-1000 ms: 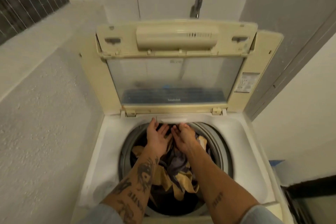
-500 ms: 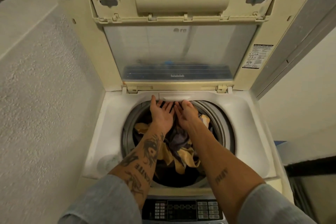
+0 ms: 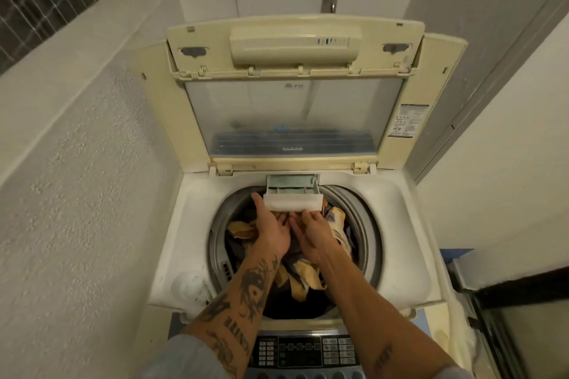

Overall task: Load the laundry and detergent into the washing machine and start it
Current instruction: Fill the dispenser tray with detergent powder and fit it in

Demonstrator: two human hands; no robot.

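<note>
washing machine (image 3: 400, 224): lid (image 3: 292, 114) is raised at the far side and laundry (image 3: 243, 229) is seen heaped in the drum. the detergent drawer (image 3: 292, 194) is found drawn out over the drum's far rim, compartments exposed. it is best kept level and supported from below. the left hand (image 3: 272, 226) is cupped beneath its left corner, thumb against the side. the right hand (image 3: 315, 232) is curled on the front lip.

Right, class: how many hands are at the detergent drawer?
2. The left hand holds the detergent drawer at its left front corner; the right hand curls under its front edge. None hidden.
</note>
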